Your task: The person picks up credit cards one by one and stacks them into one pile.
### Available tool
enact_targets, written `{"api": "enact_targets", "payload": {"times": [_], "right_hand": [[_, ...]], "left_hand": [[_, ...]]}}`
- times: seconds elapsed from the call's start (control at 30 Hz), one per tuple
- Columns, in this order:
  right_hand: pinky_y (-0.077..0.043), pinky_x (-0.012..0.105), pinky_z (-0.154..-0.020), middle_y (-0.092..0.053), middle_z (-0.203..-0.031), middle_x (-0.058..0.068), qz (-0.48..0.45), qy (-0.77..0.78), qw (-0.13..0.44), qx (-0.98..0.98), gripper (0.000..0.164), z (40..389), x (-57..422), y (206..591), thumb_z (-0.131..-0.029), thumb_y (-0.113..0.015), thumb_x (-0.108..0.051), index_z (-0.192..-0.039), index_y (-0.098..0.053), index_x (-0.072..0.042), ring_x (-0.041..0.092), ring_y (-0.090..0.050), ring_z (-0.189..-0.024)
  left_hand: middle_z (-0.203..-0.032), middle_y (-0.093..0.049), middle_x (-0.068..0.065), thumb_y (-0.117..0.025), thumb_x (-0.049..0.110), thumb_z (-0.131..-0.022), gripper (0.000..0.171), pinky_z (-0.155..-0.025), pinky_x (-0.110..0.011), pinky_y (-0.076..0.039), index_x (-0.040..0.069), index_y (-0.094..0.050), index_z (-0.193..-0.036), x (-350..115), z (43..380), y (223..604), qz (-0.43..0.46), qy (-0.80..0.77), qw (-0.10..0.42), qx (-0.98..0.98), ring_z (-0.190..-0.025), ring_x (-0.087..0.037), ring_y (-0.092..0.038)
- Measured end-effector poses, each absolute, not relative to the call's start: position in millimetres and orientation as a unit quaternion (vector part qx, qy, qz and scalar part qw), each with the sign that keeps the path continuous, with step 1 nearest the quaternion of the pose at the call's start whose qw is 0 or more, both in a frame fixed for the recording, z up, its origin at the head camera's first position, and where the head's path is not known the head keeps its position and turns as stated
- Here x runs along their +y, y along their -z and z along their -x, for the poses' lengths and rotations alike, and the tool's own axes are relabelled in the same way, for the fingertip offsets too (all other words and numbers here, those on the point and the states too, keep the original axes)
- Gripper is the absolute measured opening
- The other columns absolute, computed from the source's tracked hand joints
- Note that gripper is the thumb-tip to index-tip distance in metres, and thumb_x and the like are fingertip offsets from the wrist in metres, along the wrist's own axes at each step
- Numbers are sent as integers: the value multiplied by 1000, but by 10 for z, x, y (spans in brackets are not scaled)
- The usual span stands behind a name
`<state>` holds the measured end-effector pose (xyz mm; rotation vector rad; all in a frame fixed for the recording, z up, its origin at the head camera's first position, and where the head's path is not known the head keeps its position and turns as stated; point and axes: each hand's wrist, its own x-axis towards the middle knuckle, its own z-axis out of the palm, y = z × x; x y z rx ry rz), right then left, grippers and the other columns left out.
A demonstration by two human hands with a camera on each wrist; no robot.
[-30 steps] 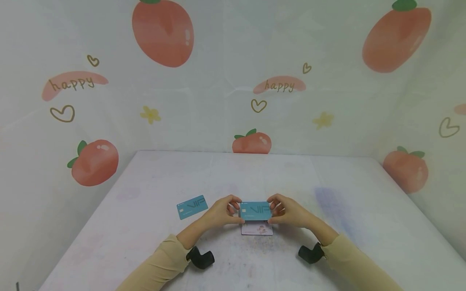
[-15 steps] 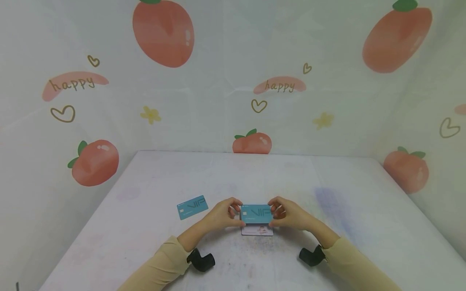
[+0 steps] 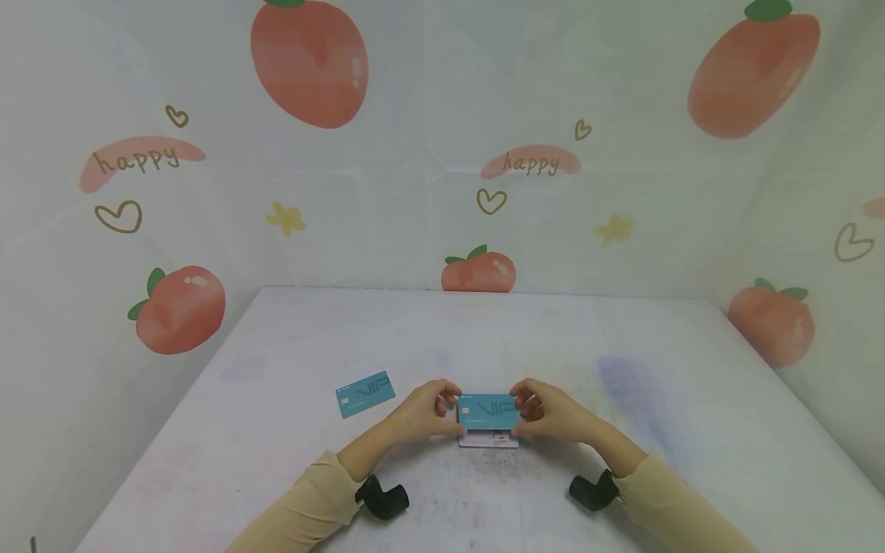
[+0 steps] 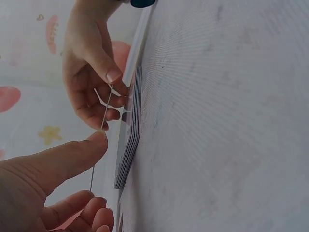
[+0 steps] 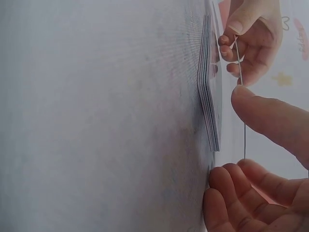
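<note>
Both hands hold a blue VIP card point(image 3: 488, 412) flat by its short ends. My left hand point(image 3: 423, 410) pinches one end between thumb and fingers; my right hand point(image 3: 555, 412) grips the opposite end the same way. Directly below lies a stack of cards point(image 3: 488, 442), its pale pink top card showing only along the near edge in the head view. From the left wrist, the held card point(image 4: 92, 178) appears as a thin line with a gap above the stack. The right wrist view shows that gap too, beside the several layers of the stack point(image 5: 206, 92).
A second blue VIP card point(image 3: 366, 394) lies slanted on the white table point(image 3: 442, 330), left of the left hand. Black wrist cameras point(image 3: 384, 499) hang under both sleeves. A white curtain point(image 3: 415, 192) printed with fruit and hearts stands behind the table.
Both hands have come down and slightly nearer the body with the blue card, which now covers more of the stack. The second blue card has not moved.
</note>
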<state>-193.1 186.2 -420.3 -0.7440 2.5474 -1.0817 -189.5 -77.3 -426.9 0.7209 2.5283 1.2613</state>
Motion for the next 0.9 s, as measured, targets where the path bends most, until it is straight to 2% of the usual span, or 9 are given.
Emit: {"api": "enact_targets", "payload": {"times": [0.33, 0.9], "right_hand": [[-51, 25, -74, -57, -102, 8, 260, 365, 141, 883, 52, 1891, 1856, 4203, -77, -76, -22, -116, -51, 0, 15, -56, -89], [-50, 25, -73, -56, -100, 8, 260, 370, 144, 881, 53, 1830, 1842, 4189, -76, -77, -22, -115, -51, 2, 14, -54, -87]], "left_hand": [[-102, -58, -11, -78, 17, -74, 53, -69, -25, -42, -1, -55, -118, -772, 1869, 4267, -249, -411, 114, 869, -85, -16, -50], [-101, -57, -8, -79, 19, -73, 53, -69, -23, -40, 1, -56, -118, -771, 1841, 4266, -243, -398, 127, 875, -82, -13, -46]]}}
